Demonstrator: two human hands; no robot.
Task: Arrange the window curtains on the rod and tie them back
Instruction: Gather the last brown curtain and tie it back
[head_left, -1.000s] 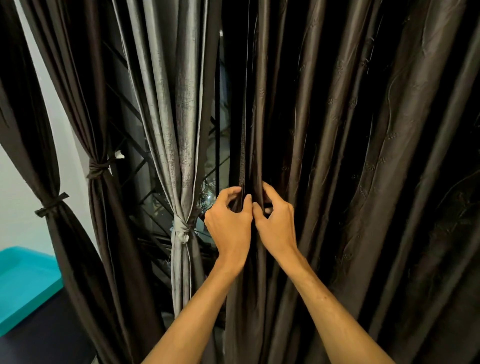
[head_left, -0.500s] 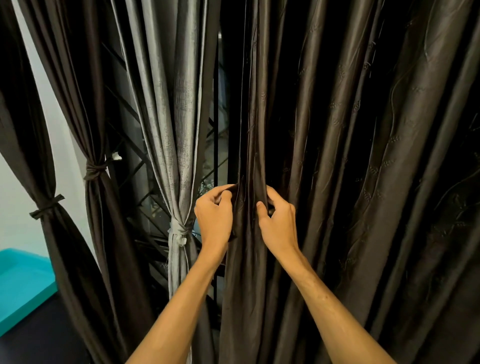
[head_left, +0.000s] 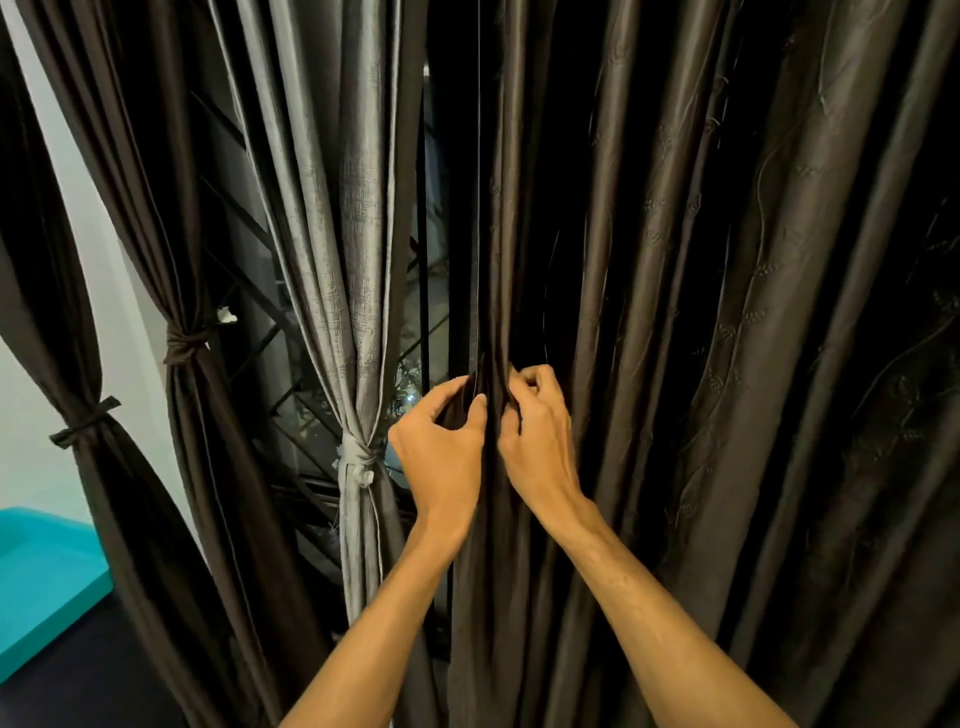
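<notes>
A wide dark brown curtain hangs loose in long folds over the middle and right. My left hand grips its left edge, fingers curled round the hem. My right hand pinches the adjoining folds right beside it, so the two hands nearly touch. To the left hangs a grey curtain, bound at mid height with a pale tie. Further left are two dark brown curtains, each gathered by a dark tie. The rod is out of view.
A dark window grille shows between the tied curtains, with glass behind it. A white wall stands at the far left. A turquoise surface and a dark one below it sit at the lower left.
My left hand has moved right and now lies close against my right hand, bunching the curtain's left edge. My right hand has stayed on the folds.
</notes>
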